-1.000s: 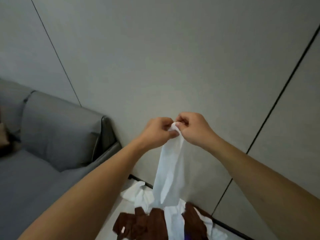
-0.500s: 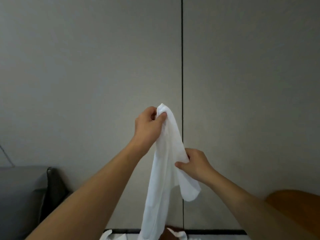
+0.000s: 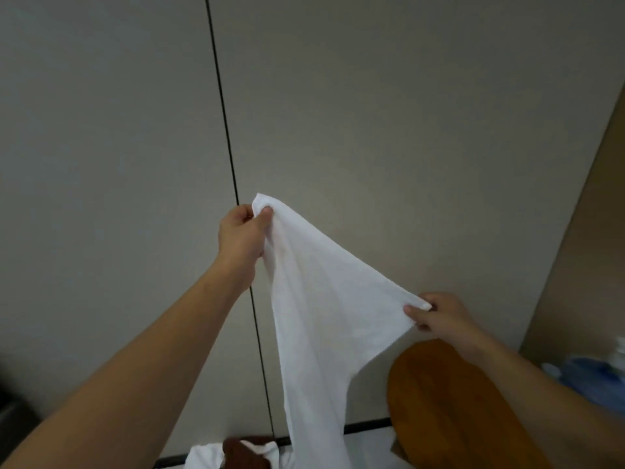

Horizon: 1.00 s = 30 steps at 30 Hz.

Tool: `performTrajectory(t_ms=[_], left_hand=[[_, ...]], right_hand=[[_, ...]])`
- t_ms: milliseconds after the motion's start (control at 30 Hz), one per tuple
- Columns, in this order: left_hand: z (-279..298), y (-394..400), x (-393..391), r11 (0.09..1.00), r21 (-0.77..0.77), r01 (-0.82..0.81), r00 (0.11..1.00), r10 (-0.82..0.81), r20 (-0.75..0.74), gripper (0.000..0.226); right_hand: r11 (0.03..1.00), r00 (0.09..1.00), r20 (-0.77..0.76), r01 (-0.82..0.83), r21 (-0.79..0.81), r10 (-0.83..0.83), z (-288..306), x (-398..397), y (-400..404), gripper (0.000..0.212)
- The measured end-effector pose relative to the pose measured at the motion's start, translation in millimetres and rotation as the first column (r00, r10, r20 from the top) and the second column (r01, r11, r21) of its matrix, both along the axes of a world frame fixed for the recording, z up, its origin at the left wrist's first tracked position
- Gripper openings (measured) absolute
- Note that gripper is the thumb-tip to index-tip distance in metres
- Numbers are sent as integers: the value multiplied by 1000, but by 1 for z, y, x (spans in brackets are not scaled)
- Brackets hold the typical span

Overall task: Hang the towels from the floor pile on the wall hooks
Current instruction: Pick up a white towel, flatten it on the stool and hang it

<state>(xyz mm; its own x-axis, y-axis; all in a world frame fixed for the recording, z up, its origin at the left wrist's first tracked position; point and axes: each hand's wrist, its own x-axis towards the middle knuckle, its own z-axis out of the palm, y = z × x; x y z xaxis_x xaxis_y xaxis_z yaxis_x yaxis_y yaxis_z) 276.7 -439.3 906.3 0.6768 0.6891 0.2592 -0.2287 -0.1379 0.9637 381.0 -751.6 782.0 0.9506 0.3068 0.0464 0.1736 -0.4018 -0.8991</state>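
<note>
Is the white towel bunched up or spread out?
Partly spread: left hand pinches one corner of the white towel, right hand another, top edge taut.

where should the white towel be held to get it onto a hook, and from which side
Grip the white towel at its two top corners, as now: the left hand pinches the higher corner, the right hand the lower one, with the edge taut between them. Coming from each outer side probably works best, leaving the stretched edge free to drape over a hook. No hook is in view.
</note>
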Motion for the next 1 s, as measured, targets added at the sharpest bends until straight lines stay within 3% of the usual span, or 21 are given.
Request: performTrajectory(t_ms=[167, 333, 567, 800, 1000], left_hand=[[-11, -70, 40, 996, -82, 45, 998, -48, -34, 21], [-19, -137, 74, 990, -82, 113, 990, -119, -74, 25], [-18, -188, 137, 977, -75, 201, 973, -208, -96, 27], [-21, -206, 221, 945, -123, 303, 944, -315, -95, 16], [-21, -188, 298, 917, -120, 380, 909, -394, -134, 17]], right_hand=[[895, 979, -176, 168, 414, -103, 39, 23, -107, 24], [779, 969, -217, 227, 585, -119, 61, 42, -182, 24], [712, 958, -214, 286, 642, -193, 82, 73, -244, 35], [685, 933, -172, 349, 639, -315, 103, 134, -255, 27], [755, 916, -95, 376, 537, -389, 118, 217, -245, 35]])
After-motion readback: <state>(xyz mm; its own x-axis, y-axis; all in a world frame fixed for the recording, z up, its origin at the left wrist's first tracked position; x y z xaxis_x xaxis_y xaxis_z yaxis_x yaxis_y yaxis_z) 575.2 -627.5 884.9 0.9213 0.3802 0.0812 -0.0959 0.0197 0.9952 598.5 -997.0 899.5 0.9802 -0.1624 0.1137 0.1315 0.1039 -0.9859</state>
